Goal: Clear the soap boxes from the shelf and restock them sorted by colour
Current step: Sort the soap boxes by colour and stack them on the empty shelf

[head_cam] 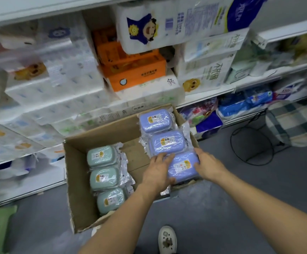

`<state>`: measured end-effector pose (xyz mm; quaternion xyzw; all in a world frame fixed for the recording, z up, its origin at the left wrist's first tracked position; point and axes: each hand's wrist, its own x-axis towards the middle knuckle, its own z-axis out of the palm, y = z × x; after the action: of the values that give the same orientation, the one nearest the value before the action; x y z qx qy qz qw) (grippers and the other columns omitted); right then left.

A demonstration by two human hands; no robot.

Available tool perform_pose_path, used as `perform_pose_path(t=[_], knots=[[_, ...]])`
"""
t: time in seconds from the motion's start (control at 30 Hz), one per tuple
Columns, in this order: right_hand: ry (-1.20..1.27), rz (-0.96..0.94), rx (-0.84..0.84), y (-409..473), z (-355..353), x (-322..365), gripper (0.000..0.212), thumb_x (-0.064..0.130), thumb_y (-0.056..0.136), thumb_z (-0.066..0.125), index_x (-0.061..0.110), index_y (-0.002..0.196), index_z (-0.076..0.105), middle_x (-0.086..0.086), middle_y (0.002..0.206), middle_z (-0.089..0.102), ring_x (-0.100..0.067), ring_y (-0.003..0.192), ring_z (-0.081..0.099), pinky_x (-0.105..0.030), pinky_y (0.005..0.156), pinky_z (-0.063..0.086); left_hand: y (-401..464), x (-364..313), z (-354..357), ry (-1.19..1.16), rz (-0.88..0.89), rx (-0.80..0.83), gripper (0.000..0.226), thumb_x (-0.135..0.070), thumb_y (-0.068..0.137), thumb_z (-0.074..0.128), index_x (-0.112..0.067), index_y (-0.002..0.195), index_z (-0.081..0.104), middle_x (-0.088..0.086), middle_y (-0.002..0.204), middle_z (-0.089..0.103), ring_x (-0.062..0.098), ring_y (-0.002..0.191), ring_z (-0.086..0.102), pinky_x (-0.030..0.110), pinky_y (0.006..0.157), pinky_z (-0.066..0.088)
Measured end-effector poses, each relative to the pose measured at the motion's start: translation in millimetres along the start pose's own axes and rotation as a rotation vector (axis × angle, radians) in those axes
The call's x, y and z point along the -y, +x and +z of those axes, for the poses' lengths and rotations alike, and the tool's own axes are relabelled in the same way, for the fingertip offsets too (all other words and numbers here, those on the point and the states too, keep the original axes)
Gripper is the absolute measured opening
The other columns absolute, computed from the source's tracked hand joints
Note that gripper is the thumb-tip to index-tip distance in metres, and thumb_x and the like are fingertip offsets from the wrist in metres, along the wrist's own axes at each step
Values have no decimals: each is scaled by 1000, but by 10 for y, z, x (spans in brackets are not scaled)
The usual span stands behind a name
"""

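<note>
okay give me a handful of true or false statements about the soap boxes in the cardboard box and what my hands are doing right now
1. The cardboard box holds three green soap boxes in a row on its left side. True: green soap boxes.
2. The purple soap boxes are mixed in among the green ones. False: they form their own row on the right side.
3. Both hands are at the nearest purple soap box. True: the left hand and right hand flank it.
4. The cardboard box stands on a shelf. False: it sits on the grey floor.
5. Orange packs sit on the shelving above. True.
</note>
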<state>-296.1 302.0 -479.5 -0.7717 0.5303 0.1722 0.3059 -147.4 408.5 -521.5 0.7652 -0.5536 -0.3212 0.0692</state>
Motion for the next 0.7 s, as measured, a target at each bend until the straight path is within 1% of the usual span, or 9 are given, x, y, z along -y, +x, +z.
perform_pose_path(t=[0.13, 0.3, 0.37, 0.43, 0.5, 0.53, 0.6, 0.67, 0.7], knots=[[-157, -84, -25, -106, -64, 68, 56, 27, 97, 45, 19, 148, 26, -12, 143, 40, -32, 129, 40, -40, 99, 40, -121, -11, -95, 78, -31, -47, 89, -49, 83, 70, -34, 154, 19, -3, 159, 18, 22, 146, 16, 45, 114, 31], [-351, -272, -198, -389, -208, 436, 64, 39, 98, 44, 22, 153, 16, -4, 155, 26, -24, 141, 26, -40, 110, 27, -535, 86, -472, 204, -70, -286, 84, -61, 88, 54, -33, 155, 12, -7, 161, 17, 21, 149, 8, 46, 121, 12], [-363, -346, -292, -533, -253, 649, 63, 41, 98, 42, 23, 153, 17, -2, 156, 26, -23, 141, 26, -39, 113, 23, -749, 176, -656, 193, -70, -419, 82, -61, 89, 52, -31, 155, 16, -6, 160, 23, 20, 150, 12, 45, 121, 12], [-332, -433, -388, -678, -272, 879, 61, 39, 96, 50, 22, 150, 28, -4, 151, 36, -25, 137, 36, -43, 109, 30, -965, 300, -836, 174, -93, -546, 79, -63, 88, 48, -27, 154, 24, -4, 157, 32, 20, 147, 24, 43, 119, 18], [-275, -550, -479, -806, -245, 1137, 59, 36, 89, 61, 18, 142, 43, -8, 139, 51, -29, 124, 52, -45, 95, 44, -1196, 466, -1019, 171, -119, -668, 77, -66, 86, 42, -24, 150, 33, -1, 149, 44, 21, 139, 39, 45, 115, 30], [-247, -605, -516, -868, -209, 1281, 57, 36, 87, 63, 17, 139, 45, -8, 135, 55, -29, 119, 55, -45, 89, 48, -1324, 567, -1110, 161, -126, -725, 76, -65, 86, 42, -23, 148, 36, 1, 145, 49, 22, 133, 45, 46, 111, 37], [-203, -688, -526, -1015, -129, 1624, 55, 39, 89, 55, 17, 138, 44, -6, 134, 54, -26, 118, 55, -43, 85, 51, -1598, 794, -1292, 133, -144, -817, 75, -64, 85, 46, -20, 146, 40, 3, 139, 54, 24, 126, 52, 47, 103, 45], [-170, -763, -529, -1161, -14, 2013, 57, 42, 89, 44, 18, 141, 42, -5, 135, 53, -25, 118, 55, -43, 85, 52, -1905, 1058, -1465, 126, -175, -886, 74, -63, 85, 46, -18, 144, 42, 4, 133, 58, 25, 121, 55, 46, 99, 47], [-160, -793, -524, -1223, 67, 2209, 59, 42, 89, 43, 18, 142, 39, -5, 136, 52, -25, 118, 54, -43, 86, 52, -2066, 1211, -1536, 133, -190, -912, 73, -62, 85, 46, -17, 143, 43, 4, 132, 58, 25, 119, 56, 44, 99, 47]])
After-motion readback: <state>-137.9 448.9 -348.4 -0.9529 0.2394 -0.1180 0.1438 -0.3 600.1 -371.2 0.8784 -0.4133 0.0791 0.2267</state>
